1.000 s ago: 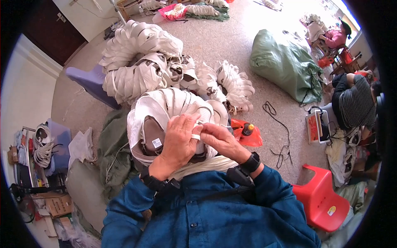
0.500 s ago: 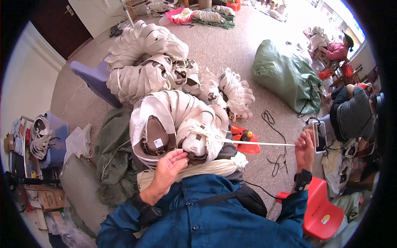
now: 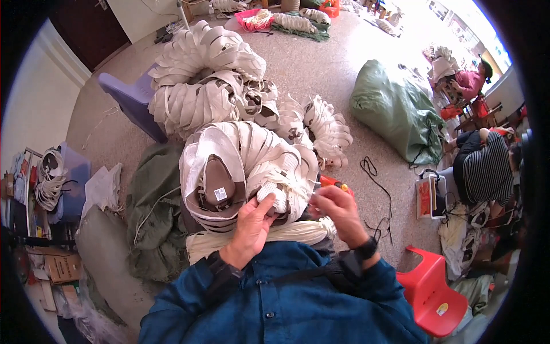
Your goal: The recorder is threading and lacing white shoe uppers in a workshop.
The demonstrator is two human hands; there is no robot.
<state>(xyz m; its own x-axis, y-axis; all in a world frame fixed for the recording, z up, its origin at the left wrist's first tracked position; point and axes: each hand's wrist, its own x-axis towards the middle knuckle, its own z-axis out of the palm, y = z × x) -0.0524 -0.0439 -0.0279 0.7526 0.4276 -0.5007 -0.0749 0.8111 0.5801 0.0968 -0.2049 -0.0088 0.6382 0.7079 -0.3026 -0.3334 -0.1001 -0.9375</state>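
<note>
A nested ring of white and brown shoe uppers [image 3: 243, 143] rests in front of my body. My left hand [image 3: 250, 230] grips the nearest shoe upper [image 3: 279, 198], thumb pressed on its white mesh tongue and fingers curled beneath. White shoelace [image 3: 289, 179] crosses that upper's front. Just right of it, my right hand [image 3: 342, 215] is closed in a pinch on the lace's end, slightly smeared by motion; its fingertips partly hide the lace. Below the uppers lies a bundle of cream laces [image 3: 266, 234] across my lap.
More chained uppers [image 3: 200, 103] are heaped ahead, by a purple chair [image 3: 134, 103]. A green sack [image 3: 392, 109] lies at right, beyond a black cord [image 3: 372, 166]. A red stool [image 3: 435, 295] stands near my right elbow. Two people [image 3: 484, 166] sit at far right.
My right hand has come back from the far right to beside the upper, and the stretched lace has gone slack. My left thumb has moved onto the tongue.
</note>
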